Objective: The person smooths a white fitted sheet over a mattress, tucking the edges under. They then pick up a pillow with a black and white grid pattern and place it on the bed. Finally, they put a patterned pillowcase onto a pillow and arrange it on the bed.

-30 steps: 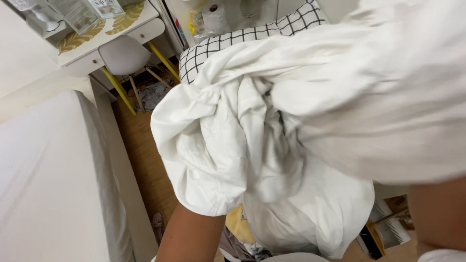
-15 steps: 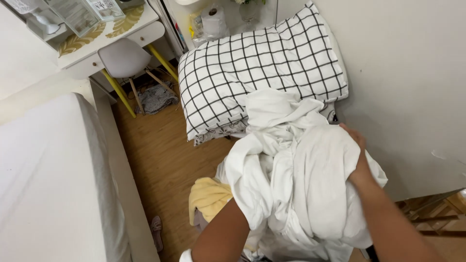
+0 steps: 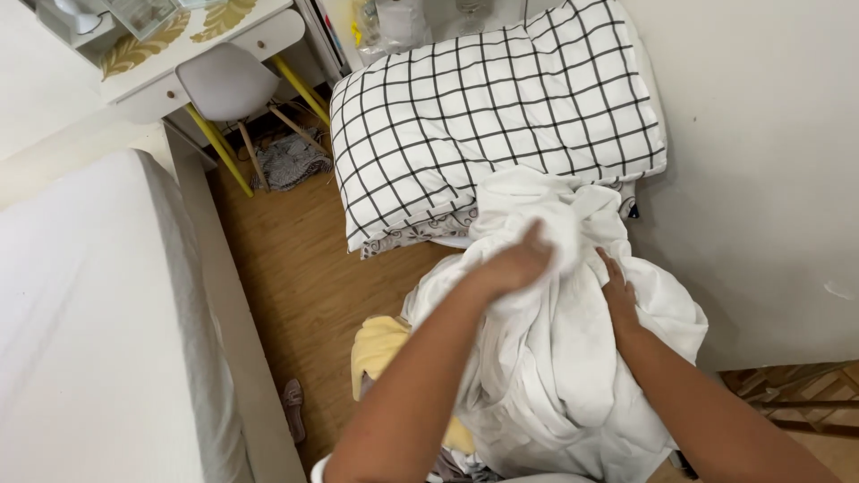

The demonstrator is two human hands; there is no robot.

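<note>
Both hands grip the bunched white sheet (image 3: 555, 358): left hand (image 3: 517, 266) pinches a fold on top, right hand (image 3: 617, 291) presses its right side, beside the checked pillow (image 3: 492, 116).

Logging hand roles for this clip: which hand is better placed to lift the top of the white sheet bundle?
Probably the left hand: its fingers already bunch the crest of the white sheet bundle. The right hand only lies flat against the side.

head-worn view, steep downward, close over hands, floor beyond
</note>
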